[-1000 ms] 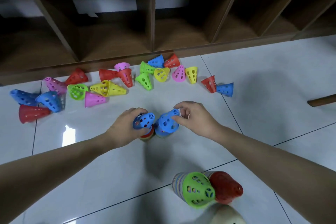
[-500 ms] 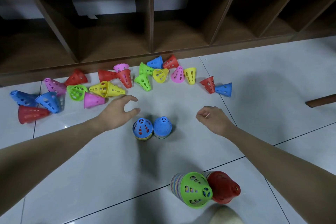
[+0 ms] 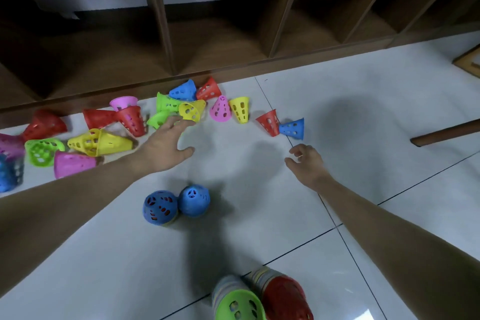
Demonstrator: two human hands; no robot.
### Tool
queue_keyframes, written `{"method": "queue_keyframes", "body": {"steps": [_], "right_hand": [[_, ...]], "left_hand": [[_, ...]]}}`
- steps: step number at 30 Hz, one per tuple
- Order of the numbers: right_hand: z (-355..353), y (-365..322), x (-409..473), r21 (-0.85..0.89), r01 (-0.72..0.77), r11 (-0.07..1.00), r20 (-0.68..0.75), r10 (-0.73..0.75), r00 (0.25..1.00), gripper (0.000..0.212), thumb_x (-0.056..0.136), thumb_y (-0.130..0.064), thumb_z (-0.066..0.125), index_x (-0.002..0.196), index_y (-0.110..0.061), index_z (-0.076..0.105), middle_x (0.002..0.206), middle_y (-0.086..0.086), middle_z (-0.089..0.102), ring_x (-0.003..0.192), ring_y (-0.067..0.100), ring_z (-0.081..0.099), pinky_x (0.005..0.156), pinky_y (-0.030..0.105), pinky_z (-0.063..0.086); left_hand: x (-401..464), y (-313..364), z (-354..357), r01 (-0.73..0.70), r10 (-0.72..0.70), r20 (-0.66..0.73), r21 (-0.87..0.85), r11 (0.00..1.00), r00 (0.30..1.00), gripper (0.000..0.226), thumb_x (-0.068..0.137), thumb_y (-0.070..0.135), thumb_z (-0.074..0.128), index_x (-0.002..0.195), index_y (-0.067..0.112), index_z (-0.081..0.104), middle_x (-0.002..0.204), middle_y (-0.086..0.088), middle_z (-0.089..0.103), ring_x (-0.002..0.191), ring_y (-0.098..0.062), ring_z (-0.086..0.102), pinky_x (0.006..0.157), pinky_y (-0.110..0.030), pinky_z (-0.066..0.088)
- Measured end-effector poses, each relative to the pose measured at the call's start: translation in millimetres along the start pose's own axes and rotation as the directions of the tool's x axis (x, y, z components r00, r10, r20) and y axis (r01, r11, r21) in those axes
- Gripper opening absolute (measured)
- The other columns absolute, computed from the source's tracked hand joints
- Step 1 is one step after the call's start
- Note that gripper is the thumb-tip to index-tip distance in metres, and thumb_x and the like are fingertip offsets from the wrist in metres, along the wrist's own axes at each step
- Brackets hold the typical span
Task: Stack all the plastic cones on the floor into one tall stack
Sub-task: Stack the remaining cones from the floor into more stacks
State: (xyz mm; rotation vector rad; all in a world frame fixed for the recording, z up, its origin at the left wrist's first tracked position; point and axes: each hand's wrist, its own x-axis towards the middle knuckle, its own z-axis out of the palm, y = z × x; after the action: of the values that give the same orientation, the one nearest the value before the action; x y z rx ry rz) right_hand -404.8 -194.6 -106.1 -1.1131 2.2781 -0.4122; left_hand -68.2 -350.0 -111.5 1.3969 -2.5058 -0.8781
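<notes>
Two short stacks topped by blue cones (image 3: pixel 160 207) (image 3: pixel 194 200) stand side by side on the white tile floor (image 3: pixel 350 101). Several loose cones lie along the shelf base, among them a yellow cone (image 3: pixel 191 111), a green cone (image 3: pixel 159 119), a pink cone (image 3: pixel 220 109), a red cone (image 3: pixel 268 122) and a blue cone (image 3: pixel 293 128). My left hand (image 3: pixel 166 145) reaches forward with fingers spread, its fingertips at the green and yellow cones. My right hand (image 3: pixel 305 163) hovers just below the blue cone, fingers loosely curled, holding nothing. Two taller stacks, green-topped (image 3: pixel 239 302) and red-topped (image 3: pixel 284 299), stand near me.
A dark wooden shelf unit (image 3: pixel 215 41) with open compartments runs along the far side. A wooden stick (image 3: pixel 446 132) lies on the floor at the right, and a framed corner (image 3: pixel 468 60) shows at the right edge.
Both hands let go of the two blue-topped stacks and moved away toward the loose cones, left toward the green and yellow ones, right toward the blue one. The view tilted forward.
</notes>
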Motion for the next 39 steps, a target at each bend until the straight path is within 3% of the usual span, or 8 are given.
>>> {"method": "queue_keyframes", "body": {"steps": [7,11,15,18,20,25,30,39], "right_hand": [[-20.9,13.5,28.8,-0.072,0.066,0.995,-0.068,-0.071,0.995,0.043,0.093,-0.023,0.064,0.133,-0.014,0.054,0.136,0.005,0.048,0.126,0.024,0.048,0.093,0.023,0.030],[-36.1,16.6,57.4,-0.108,0.123,0.986,-0.107,-0.134,0.985,0.059,0.093,-0.021,0.062,0.147,-0.013,0.041,0.152,0.002,0.037,0.129,0.027,0.048,0.099,0.021,0.027],[-42.5,14.6,88.3,-0.111,0.166,0.980,0.006,-0.166,0.986,0.080,0.090,-0.024,0.068,0.157,-0.018,0.024,0.166,0.000,0.016,0.150,0.017,0.020,0.114,0.022,0.016],[-34.7,15.4,105.9,-0.283,0.243,0.928,0.119,-0.218,0.969,0.080,0.091,-0.029,0.064,0.158,-0.019,0.021,0.166,0.000,0.014,0.153,0.016,0.008,0.122,0.029,0.014],[-30.6,19.5,110.3,-0.385,0.262,0.885,0.129,-0.229,0.965,0.073,0.089,-0.032,0.064,0.153,-0.017,0.032,0.158,0.003,0.031,0.149,0.019,0.020,0.120,0.035,0.024],[-25.3,23.5,103.3,-0.482,0.221,0.848,0.127,-0.182,0.975,0.054,0.084,-0.042,0.064,0.131,-0.018,0.051,0.126,0.004,0.055,0.122,0.026,0.047,0.101,0.037,0.038],[-25.0,4.0,77.6,-0.363,0.218,0.906,0.179,-0.162,0.970,0.040,0.077,-0.056,0.069,0.105,-0.030,0.059,0.108,-0.002,0.053,0.115,0.021,0.046,0.093,0.034,0.041],[-49.6,-119.9,-3.6,-0.115,0.535,0.837,0.124,-0.523,0.843,0.044,0.071,-0.061,0.075,0.099,-0.030,0.062,0.090,-0.012,0.057,0.100,0.019,0.048,0.086,0.030,0.043]], "left_hand": [[57.9,77.0,56.7,-0.333,0.301,0.163,0.236,0.913,0.940,0.075,0.087,0.031,0.067,0.153,0.023,0.033,0.161,-0.011,0.019,0.142,-0.031,0.034,0.111,-0.040,0.037],[101.0,123.3,76.1,-0.428,0.388,0.182,0.433,0.793,0.903,0.083,0.082,0.013,0.063,0.156,0.025,0.028,0.166,-0.008,0.009,0.147,-0.032,0.020,0.118,-0.043,0.021],[138.0,151.1,93.7,-0.470,0.379,0.295,0.686,0.555,0.877,0.088,0.086,0.003,0.051,0.160,0.027,0.012,0.168,-0.009,-0.004,0.153,-0.033,0.003,0.125,-0.044,0.004],[159.6,156.3,98.6,-0.499,0.338,0.391,0.796,0.343,0.856,0.072,0.090,0.013,0.050,0.156,0.025,0.024,0.161,-0.011,0.020,0.147,-0.034,0.020,0.124,-0.047,0.010],[165.4,158.4,97.6,-0.477,0.261,0.411,0.831,0.285,0.873,0.054,0.090,0.020,0.052,0.143,0.022,0.041,0.143,-0.008,0.045,0.132,-0.032,0.040,0.119,-0.046,0.018],[144.7,130.6,77.5,-0.430,0.127,0.418,0.797,0.425,0.899,0.037,0.092,0.031,0.054,0.128,0.021,0.052,0.123,-0.004,0.058,0.117,-0.028,0.052,0.103,-0.040,0.030],[105.7,94.4,22.6,-0.349,0.183,0.330,0.565,0.748,0.926,0.054,0.085,0.053,0.066,0.132,0.029,0.054,0.125,0.001,0.062,0.122,-0.025,0.046,0.106,-0.041,0.026],[5.8,53.1,-112.2,-0.110,0.096,0.057,0.360,0.926,0.994,0.060,0.078,0.054,0.076,0.132,0.034,0.057,0.118,0.006,0.065,0.112,-0.020,0.050,0.097,-0.035,0.035]]}}
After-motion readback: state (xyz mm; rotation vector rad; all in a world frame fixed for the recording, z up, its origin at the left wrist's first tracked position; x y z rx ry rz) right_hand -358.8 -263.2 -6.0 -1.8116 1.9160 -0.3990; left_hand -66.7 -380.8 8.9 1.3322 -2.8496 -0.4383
